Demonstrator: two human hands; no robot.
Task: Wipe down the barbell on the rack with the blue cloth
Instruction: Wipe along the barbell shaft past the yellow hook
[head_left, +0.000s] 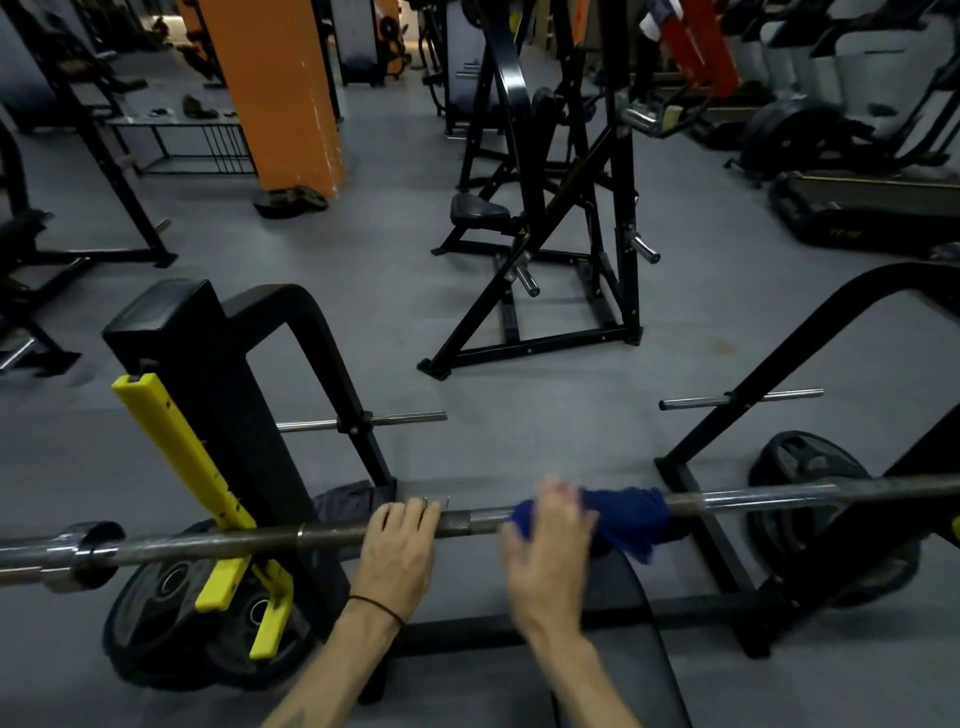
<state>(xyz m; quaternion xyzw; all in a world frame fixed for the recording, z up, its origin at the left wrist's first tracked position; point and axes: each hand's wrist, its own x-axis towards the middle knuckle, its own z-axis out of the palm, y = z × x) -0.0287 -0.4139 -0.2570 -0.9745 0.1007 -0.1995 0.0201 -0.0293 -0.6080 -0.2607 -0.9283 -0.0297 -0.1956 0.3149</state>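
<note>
A steel barbell (260, 540) lies across the black rack, running from the left edge to the right edge of the view. It rests on a yellow hook (228, 519) on the left upright. My left hand (397, 553) is wrapped over the bar near its middle. My right hand (550, 540), blurred by motion, presses the blue cloth (631, 519) around the bar just to the right. The cloth bunches and hangs past my fingers.
Black weight plates lean at the left rack foot (171, 613) and at the right (810, 467). The black bench pad (613, 644) sits under my arms. A black frame machine (545, 218) and an orange pillar (275, 93) stand beyond on grey floor.
</note>
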